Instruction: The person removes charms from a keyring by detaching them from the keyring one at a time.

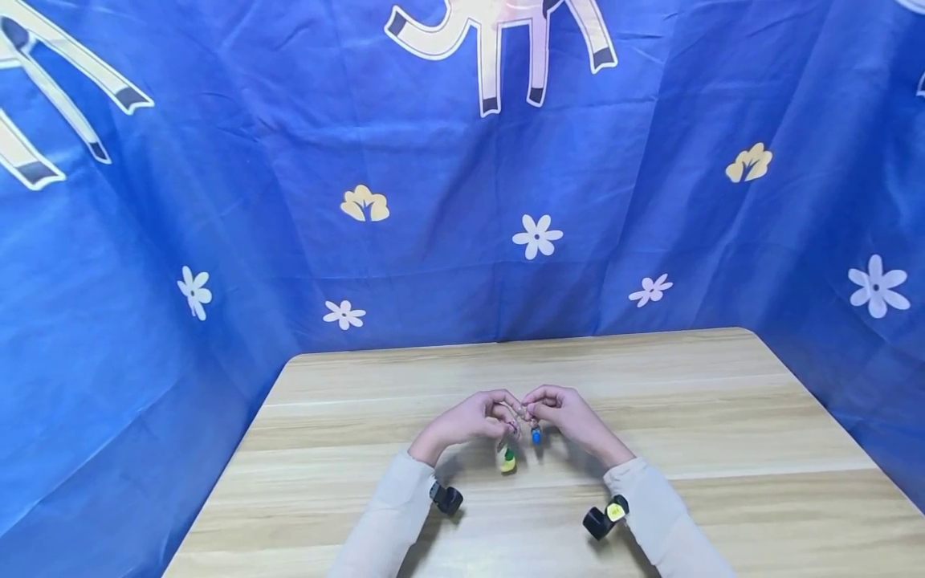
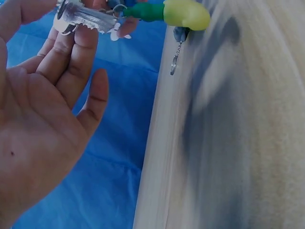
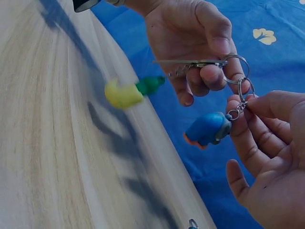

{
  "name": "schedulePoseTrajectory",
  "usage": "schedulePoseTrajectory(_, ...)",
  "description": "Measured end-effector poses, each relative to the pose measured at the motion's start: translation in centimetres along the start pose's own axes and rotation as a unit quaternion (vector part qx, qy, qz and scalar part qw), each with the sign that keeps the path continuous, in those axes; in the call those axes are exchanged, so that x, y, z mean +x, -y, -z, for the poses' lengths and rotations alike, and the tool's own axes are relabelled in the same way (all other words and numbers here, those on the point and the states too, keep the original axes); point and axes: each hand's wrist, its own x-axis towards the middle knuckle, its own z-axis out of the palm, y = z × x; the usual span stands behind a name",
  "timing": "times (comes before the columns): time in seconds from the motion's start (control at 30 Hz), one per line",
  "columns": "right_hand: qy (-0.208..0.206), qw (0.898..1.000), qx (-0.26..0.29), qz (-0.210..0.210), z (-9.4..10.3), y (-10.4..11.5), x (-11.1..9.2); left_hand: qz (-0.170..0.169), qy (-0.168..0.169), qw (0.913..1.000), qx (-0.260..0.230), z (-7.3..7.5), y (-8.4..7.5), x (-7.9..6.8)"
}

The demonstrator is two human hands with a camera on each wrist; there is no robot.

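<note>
My left hand (image 1: 477,419) pinches a silver key (image 2: 90,19) between thumb and fingers. From the key's side hangs a keychain charm, yellow with a green part (image 1: 509,461). My right hand (image 1: 571,413) faces it, almost touching. Its thumb and fingers pinch a metal split ring (image 3: 245,88) on the chain of a blue charm (image 3: 205,130) with grey and orange parts. That ring meets or passes through a second ring (image 3: 244,60) at the key's head; whether the two are linked I cannot tell.
Below both hands lies a light wooden table (image 1: 347,474). A small grey-blue charm with a chain and ring (image 2: 174,59) shows near the table edge in the left wrist view. Blue patterned cloth (image 1: 448,265) hangs behind and at both sides. Each wrist carries a black camera (image 1: 598,523).
</note>
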Motion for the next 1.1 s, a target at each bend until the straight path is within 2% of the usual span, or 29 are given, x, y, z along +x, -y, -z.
schedulePoseTrajectory(0.17,-0.002,1.0,0.001,0.003,0.1,0.0,-0.1,0.006,-0.021,0.9997,0.005,-0.2,-0.1,0.0)
schedulePoseTrajectory(0.4,-0.002,1.0,0.009,0.021,0.2,0.2,-0.4,0.004,-0.084,0.9936,0.075,-0.4,0.1,0.3)
schedulePoseTrajectory(0.53,0.003,1.0,0.02,0.023,0.1,0.2,-0.6,0.013,-0.109,0.9902,0.087,-0.4,0.2,0.4)
schedulePoseTrajectory(0.63,0.002,0.999,0.022,0.026,0.1,0.2,-0.6,0.011,-0.121,0.9891,0.083,-0.4,0.2,0.4)
schedulePoseTrajectory(0.93,-0.006,1.0,0.002,0.03,-0.5,0.3,-0.8,0.021,-0.124,0.9915,0.032,-0.2,0.3,0.3)
schedulePoseTrajectory(1.1,-0.004,0.999,0.006,0.044,-0.8,0.4,-0.8,0.03,-0.126,0.9911,0.028,-0.1,0.4,0.3)
